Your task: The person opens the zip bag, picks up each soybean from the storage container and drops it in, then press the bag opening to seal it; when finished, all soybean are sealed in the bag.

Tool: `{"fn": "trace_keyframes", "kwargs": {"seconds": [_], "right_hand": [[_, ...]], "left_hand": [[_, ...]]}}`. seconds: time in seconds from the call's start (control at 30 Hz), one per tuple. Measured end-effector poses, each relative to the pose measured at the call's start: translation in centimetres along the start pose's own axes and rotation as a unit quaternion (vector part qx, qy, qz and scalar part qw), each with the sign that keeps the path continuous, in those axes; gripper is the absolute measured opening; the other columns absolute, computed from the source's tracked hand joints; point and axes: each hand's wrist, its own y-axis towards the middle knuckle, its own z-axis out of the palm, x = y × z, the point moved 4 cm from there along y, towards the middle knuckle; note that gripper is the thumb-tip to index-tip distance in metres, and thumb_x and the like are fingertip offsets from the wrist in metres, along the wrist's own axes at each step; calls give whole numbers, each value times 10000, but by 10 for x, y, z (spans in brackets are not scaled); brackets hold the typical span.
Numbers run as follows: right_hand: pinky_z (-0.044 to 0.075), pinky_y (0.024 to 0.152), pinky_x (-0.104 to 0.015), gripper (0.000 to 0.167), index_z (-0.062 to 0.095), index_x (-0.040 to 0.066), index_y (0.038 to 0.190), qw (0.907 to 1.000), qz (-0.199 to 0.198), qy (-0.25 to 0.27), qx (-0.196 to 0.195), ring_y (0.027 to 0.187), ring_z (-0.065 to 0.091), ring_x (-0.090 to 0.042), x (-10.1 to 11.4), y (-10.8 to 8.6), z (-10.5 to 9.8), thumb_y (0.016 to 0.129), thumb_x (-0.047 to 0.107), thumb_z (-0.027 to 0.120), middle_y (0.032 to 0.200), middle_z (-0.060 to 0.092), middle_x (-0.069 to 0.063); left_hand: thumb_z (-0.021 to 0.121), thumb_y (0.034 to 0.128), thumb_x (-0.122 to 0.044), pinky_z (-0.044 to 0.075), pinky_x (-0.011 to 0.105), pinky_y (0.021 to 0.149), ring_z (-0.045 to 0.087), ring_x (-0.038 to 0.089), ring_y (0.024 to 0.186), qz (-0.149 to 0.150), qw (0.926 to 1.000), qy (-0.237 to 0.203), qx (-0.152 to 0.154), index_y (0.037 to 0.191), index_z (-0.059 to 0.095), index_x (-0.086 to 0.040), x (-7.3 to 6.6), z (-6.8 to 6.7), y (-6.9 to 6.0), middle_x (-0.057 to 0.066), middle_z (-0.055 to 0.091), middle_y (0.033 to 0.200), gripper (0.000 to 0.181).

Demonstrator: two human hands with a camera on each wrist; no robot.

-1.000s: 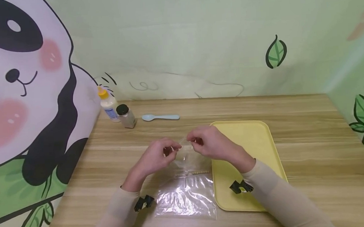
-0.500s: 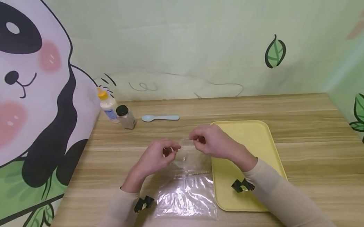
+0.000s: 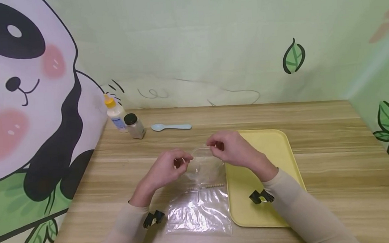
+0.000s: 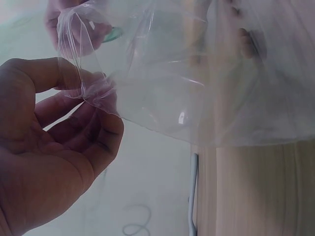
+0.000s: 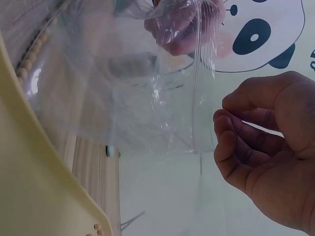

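Observation:
A clear plastic zip bag [image 3: 198, 214] lies partly on the table, its top end raised between both hands. My left hand [image 3: 168, 167] pinches the bag's upper left edge; in the left wrist view, the film bunches at the fingertips. At the upper right, my right hand [image 3: 231, 149] has thumb and forefinger together on the rim. The right wrist view shows ridged zip lines on the bag [image 5: 194, 98] beside those fingers. A row of small pale beads [image 3: 214, 185] shows through the film; whether it lies inside or beneath the bag is unclear.
A yellow tray [image 3: 270, 206] lies right of the bag, under the right forearm. Further back are a light blue spoon [image 3: 171, 127], a jar with a black lid [image 3: 135, 127] and a white squeeze bottle with an orange top [image 3: 115, 113]. A wall stands behind the table.
My right hand has moved a little to the right, away from the left hand, and the gap along the bag's rim has widened. The left hand has stayed nearly still.

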Motion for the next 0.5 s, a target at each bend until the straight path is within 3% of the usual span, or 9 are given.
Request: {"fn": "trace_keyframes", "kwargs": {"seconds": [0.5], "right_hand": [[518,622,-226,117,717,47,953,9990,435,-30,30,698,573,-97,-18,-3,-5,866,66,641,808,682,-12]], "left_hand": [[628,840,12,550,216,666,595,110,744,20,10000,-23,2,1038,711,-6,1,0,-1,114,707,941,215]]}}
